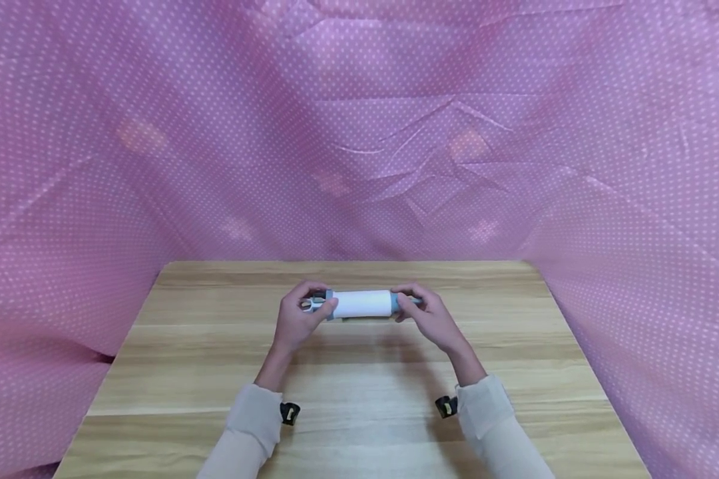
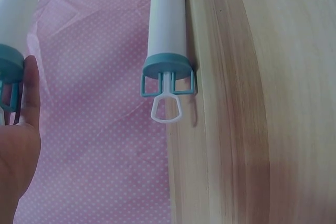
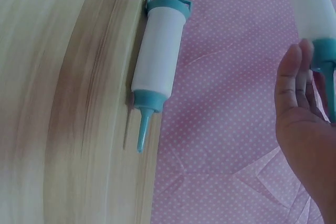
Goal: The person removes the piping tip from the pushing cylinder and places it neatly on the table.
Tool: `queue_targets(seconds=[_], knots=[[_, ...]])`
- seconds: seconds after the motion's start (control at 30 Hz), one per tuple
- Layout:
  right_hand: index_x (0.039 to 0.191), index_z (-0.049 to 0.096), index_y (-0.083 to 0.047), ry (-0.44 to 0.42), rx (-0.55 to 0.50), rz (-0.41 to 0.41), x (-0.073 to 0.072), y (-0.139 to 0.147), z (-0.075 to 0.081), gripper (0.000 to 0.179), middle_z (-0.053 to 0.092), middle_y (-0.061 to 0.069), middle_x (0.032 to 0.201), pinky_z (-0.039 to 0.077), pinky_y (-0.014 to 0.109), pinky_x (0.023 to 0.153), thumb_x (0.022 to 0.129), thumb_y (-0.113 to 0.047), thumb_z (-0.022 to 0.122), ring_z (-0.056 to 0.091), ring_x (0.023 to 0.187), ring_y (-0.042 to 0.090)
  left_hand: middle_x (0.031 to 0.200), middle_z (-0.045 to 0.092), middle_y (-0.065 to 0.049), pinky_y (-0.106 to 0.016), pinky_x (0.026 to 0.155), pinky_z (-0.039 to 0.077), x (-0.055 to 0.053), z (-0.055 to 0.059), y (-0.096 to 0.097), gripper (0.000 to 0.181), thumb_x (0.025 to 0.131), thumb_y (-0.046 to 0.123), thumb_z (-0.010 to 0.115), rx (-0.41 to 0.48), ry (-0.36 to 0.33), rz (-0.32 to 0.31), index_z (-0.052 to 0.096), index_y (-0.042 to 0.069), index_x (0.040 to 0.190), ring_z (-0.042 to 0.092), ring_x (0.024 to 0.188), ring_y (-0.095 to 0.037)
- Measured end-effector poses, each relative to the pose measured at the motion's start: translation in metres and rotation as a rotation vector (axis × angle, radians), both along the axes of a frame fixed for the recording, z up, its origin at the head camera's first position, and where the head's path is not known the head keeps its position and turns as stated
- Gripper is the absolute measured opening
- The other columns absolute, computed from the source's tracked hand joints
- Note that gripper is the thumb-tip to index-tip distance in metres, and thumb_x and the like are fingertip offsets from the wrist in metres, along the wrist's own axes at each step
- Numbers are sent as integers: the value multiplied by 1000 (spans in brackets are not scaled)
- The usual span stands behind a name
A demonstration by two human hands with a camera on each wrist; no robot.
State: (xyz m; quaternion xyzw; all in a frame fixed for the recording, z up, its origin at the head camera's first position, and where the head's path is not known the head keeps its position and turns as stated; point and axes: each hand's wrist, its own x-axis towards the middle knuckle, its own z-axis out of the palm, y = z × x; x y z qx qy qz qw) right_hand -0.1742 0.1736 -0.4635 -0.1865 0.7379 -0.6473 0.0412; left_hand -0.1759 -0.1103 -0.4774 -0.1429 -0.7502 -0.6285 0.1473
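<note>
A white-barrelled pastry syringe point(image 1: 362, 304) with teal ends is held level between both hands over the far part of the table. My left hand point(image 1: 295, 321) grips its teal collar at the handle end, thumb in front and fingers behind. At the other end, my right hand point(image 1: 436, 322) pinches the teal nozzle cap; the slim teal nozzle shows beside the palm in the right wrist view. A second, similar syringe point(image 2: 167, 24) lies on the wood, its white loop handle point(image 2: 166, 109) pulled in close to the collar. From the head view the held one mostly hides it.
The wooden table point(image 1: 359, 412) has its far edge just beyond the hands. Pink dotted cloth point(image 1: 359, 166) hangs behind it and along both sides. A small black wrist camera point(image 1: 289, 413) sits at the left cuff, another black camera point(image 1: 446, 406) at the right.
</note>
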Motion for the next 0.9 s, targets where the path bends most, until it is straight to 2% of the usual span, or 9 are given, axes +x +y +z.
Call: queue_targets(seconds=[0.17,0.3,0.4,0.53,0.63,0.73,0.9], knots=[[124,61,7,-11,-32,14,0,0,3,28,60,23,122,61,43,79,102,-9,62,68,90,32,106,68,-20,-26,71,56,2,4,1,26,84,3,79,-31,-5,9,69,-4,107,62,92,-27],[129,58,8,-17,-31,35,1,2,4,34,58,24,130,60,42,81,98,-5,65,67,99,29,107,67,-20,-26,73,56,13,23,2,24,86,1,77,-35,0,-8,69,-6,107,62,93,-23],[134,55,5,-35,-17,46,2,4,5,39,55,24,136,60,40,83,98,-7,66,66,104,31,108,67,-19,-26,75,56,21,34,4,24,87,2,77,-26,-3,-21,69,-6,108,62,94,-22],[138,54,1,-67,8,34,3,5,6,39,52,24,138,60,40,83,104,-17,60,64,102,45,109,66,-21,-24,76,56,23,32,5,27,87,3,77,-17,-4,-21,68,-8,109,62,96,-25],[137,52,4,-97,10,0,2,4,4,41,56,25,131,60,40,81,108,-25,51,63,99,50,110,66,-21,-24,75,56,23,31,5,28,87,3,77,-14,1,-18,67,-9,109,62,96,-26],[133,55,7,-124,5,-22,2,2,3,43,60,24,120,61,40,78,109,-28,49,65,96,47,109,66,-21,-24,75,56,24,31,5,26,86,3,78,-15,11,-15,68,-8,108,62,95,-25],[127,61,7,-97,15,-32,6,0,4,36,62,21,113,61,41,76,106,-22,55,67,88,35,108,66,-20,-25,75,57,26,33,6,26,86,2,78,-23,18,-16,68,-7,108,62,95,-24]])
